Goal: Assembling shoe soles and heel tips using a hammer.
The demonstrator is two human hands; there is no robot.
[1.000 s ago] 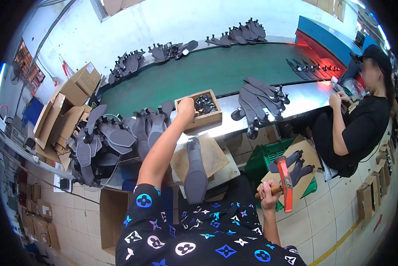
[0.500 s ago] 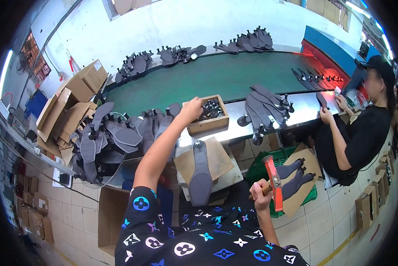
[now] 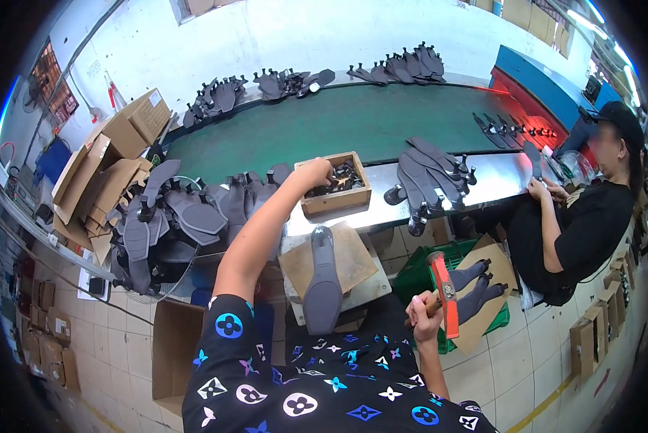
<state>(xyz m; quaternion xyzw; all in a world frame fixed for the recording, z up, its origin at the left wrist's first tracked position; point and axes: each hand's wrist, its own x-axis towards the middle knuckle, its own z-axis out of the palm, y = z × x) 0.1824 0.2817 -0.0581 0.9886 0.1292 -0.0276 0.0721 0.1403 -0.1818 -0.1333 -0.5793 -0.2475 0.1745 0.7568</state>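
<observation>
My left hand (image 3: 315,175) reaches over the near left of a wooden box (image 3: 336,204) of small black pieces (image 3: 346,177). Its fingers are bent down among the pieces, and whatever they pinch is hidden. My right hand (image 3: 425,315) is closed round the wooden handle of a hammer (image 3: 448,296). The hammer's head, orange-red along its length, points upright to the right of my lap. In front of me a dark grey shoe sole (image 3: 323,289) lies underside up, heel end away from me, on a brown board (image 3: 358,261) over a pale block.
Heeled soles (image 3: 432,173) lie on the metal ledge right of the box. More are heaped at left (image 3: 140,234) and beyond the green conveyor belt (image 3: 302,130). A green crate (image 3: 410,270) bears cardboard and soles. At right a co-worker (image 3: 584,216) holds a sole.
My left hand has gone deeper into the wooden box, its fingers now lower among the pieces. The hammer has hardly moved. The co-worker's hands have come together, raising their sole upright.
</observation>
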